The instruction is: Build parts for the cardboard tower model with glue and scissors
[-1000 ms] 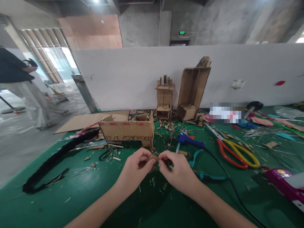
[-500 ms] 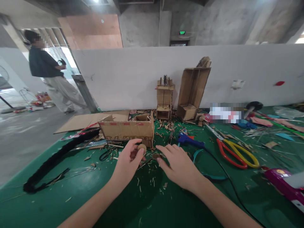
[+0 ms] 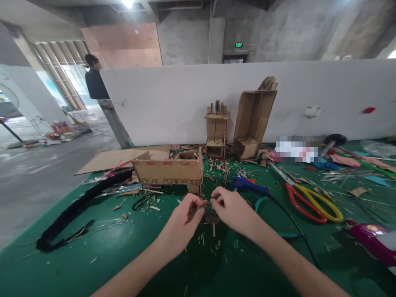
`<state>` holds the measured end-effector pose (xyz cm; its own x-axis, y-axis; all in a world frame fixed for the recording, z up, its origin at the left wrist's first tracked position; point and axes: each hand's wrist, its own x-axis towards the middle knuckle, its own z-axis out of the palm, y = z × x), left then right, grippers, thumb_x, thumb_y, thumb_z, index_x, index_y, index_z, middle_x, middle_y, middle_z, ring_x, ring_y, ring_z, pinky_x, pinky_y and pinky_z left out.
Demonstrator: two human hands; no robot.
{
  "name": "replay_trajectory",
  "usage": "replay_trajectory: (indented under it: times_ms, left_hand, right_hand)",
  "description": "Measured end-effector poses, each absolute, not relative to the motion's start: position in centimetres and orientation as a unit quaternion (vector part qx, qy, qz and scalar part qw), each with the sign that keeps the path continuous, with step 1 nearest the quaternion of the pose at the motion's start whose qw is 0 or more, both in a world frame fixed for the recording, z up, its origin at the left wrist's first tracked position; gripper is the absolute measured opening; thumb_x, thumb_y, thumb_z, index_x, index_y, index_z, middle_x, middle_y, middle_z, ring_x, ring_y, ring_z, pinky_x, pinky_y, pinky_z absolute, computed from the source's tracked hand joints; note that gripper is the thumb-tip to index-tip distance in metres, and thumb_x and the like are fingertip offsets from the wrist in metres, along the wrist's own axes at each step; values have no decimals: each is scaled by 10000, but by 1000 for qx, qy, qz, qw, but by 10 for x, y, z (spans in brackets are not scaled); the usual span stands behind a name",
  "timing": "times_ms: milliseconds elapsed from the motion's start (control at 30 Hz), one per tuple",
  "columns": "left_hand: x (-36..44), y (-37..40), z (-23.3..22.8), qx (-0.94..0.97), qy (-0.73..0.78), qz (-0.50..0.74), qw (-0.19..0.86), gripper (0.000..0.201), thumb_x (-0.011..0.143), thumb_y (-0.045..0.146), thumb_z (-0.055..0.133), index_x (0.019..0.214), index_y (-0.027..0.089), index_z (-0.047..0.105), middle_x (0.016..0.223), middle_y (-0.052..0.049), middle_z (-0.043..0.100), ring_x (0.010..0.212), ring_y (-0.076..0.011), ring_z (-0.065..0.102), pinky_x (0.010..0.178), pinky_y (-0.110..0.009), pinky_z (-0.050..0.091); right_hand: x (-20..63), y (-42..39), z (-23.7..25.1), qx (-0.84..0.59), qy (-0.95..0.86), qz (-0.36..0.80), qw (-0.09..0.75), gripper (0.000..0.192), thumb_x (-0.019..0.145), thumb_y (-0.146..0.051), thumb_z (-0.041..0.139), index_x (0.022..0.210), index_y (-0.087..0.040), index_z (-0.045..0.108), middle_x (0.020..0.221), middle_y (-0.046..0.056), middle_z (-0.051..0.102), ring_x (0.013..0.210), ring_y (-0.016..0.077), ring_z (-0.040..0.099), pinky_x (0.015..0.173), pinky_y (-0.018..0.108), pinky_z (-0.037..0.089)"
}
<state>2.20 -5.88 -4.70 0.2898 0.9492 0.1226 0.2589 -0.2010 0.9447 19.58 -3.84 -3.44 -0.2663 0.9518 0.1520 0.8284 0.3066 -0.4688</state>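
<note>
Close together over the table's middle, my two hands are both closed. My left hand [image 3: 185, 216] pinches a small brown cardboard piece [image 3: 201, 205], now seen nearly edge-on. Just right of it, my right hand [image 3: 232, 208] has thumb and forefinger brought together; what they hold, if anything, is too small to make out. Below the fingertips is a dark brown piece [image 3: 212, 219] with a short pale stick [image 3: 213, 230] under it. An open cardboard box [image 3: 168, 171] stands just beyond my left hand. A blue glue gun [image 3: 252, 185] lies beyond my right hand.
Two cardboard structures, a small one [image 3: 215, 132] and a taller one [image 3: 255, 119], stand by the white partition [image 3: 167, 107]. Red-and-yellow scissors [image 3: 305, 202] and a purple tool [image 3: 373, 243] lie right. A black fuzzy strip [image 3: 71, 212] lies left. Scraps litter the green table [image 3: 102, 264].
My hands have come closer together and slightly nearer me; the right fingers have curled in. The disc in my left hand has turned edge-on. The person in the background has moved right, behind the partition.
</note>
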Motion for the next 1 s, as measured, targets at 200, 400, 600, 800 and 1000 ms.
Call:
replay_trajectory:
  times_ms: [200, 400, 600, 800, 1000]
  left_hand:
    - [21, -59, -44, 636, 449, 405, 479, 99, 895, 306, 420, 921, 210, 420, 842, -29, 616, 714, -149, 622, 635, -283, 491]
    - [15, -63, -47, 750, 449, 329, 357, 192, 897, 308, 403, 1013, 204, 515, 653, 33, 489, 553, -112, 482, 519, -238, 394]
    - [7, -60, -27, 753, 444, 377, 307, 260, 877, 283, 447, 1112, 187, 504, 732, 0, 588, 604, -122, 547, 547, -244, 442]
    - [8, -23, 27, 638, 405, 572, 319, 228, 850, 260, 518, 1054, 161, 537, 755, -17, 613, 612, -114, 599, 533, -229, 496]
    - [17, 9, 49, 542, 389, 654, 356, 286, 833, 270, 562, 1106, 197, 517, 853, -32, 614, 697, -121, 620, 534, -211, 515]
  right_hand:
    - [190, 1, -24, -631, -754, 63, 168, 242, 845, -308, 496, 957, -116, 591, 826, 193, 677, 750, 323, 670, 560, 359, 439]
    - [174, 20, -36, -645, -739, 68, 182, 304, 735, -109, 557, 1039, -120, 564, 877, 195, 679, 783, 305, 679, 609, 344, 456]
    - [195, 13, -14, -633, -701, 104, 311, 443, 819, -205, 440, 1253, -123, 402, 755, 74, 658, 712, 222, 652, 636, 314, 463]
    - [196, 5, 30, -482, -669, 303, 478, 566, 820, -176, 378, 1375, -113, 289, 482, -65, 492, 433, 134, 512, 440, 246, 401]
    - [174, -12, 47, -402, -735, 314, 447, 611, 825, -167, 416, 1421, -147, 286, 585, -31, 580, 522, 126, 545, 511, 257, 439]
